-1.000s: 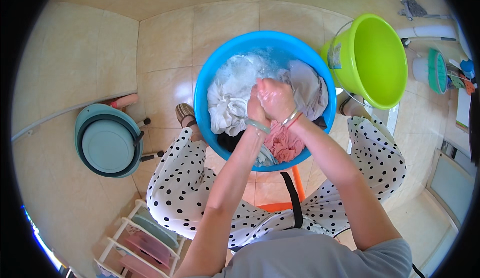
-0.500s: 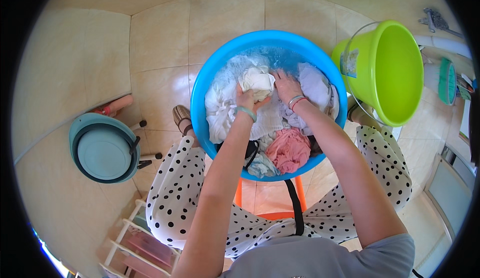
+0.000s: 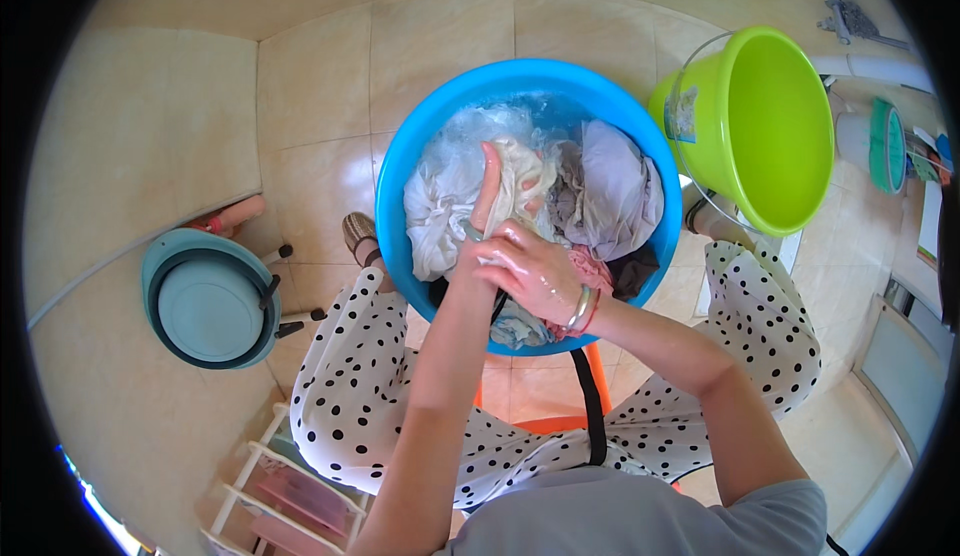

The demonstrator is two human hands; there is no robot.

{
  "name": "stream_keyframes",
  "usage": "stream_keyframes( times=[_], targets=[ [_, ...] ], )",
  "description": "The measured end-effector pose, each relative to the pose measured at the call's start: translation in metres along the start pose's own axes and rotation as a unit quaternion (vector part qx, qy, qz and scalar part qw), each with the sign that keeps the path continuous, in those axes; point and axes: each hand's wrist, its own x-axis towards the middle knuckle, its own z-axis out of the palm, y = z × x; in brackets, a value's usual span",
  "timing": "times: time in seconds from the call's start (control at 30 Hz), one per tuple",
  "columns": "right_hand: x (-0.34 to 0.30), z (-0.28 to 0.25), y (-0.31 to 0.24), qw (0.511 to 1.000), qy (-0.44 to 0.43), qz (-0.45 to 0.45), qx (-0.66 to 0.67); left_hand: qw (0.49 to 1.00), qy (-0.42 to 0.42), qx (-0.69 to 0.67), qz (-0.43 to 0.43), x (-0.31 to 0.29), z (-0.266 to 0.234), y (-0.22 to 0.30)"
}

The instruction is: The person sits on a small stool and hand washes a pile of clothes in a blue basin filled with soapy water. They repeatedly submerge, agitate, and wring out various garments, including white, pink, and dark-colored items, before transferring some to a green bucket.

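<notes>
A large blue basin [image 3: 395, 156] holds soapy water and wet laundry. My left hand [image 3: 488, 194] is over its middle, thumb stretched up, with a cream-white cloth [image 3: 520, 171] lying across the palm and fingers curled at its folds. Bent across my left wrist, my right hand [image 3: 535, 268] is closed at the cloth's near end; its fingertips are partly hidden. A bangle [image 3: 471, 231] circles the left wrist. White laundry [image 3: 435, 216] soaks at left, a pale grey garment [image 3: 620, 191] at right. Pink cloth [image 3: 592, 268] and light blue cloth [image 3: 520, 328] lie nearest me.
A lime-green bucket [image 3: 735, 126] with a wire handle stands right of the basin. Stacked grey-blue basins [image 3: 210, 296] are at left by the wall. An orange stool [image 3: 555, 423] is below the basin, and a white rack [image 3: 285, 486] stands at lower left.
My right hand has drawn back from the far laundry to my left wrist. The bunched cream-white cloth now hangs loosely over my left palm, and the grey garment has spread out.
</notes>
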Motion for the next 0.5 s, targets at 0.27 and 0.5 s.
stream_keyframes(
  times=[0.27, 0.5],
  targets=[
    [0.043, -0.009, -0.004, 0.976, 0.138, -0.081, -0.150, 0.954, 0.219, -0.060, 0.195, -0.009, 0.071, -0.042],
    [0.065, -0.016, 0.044, 0.982, 0.148, -0.027, -0.118, 0.965, 0.150, 0.002, 0.216, -0.001, 0.016, -0.057]
  ],
)
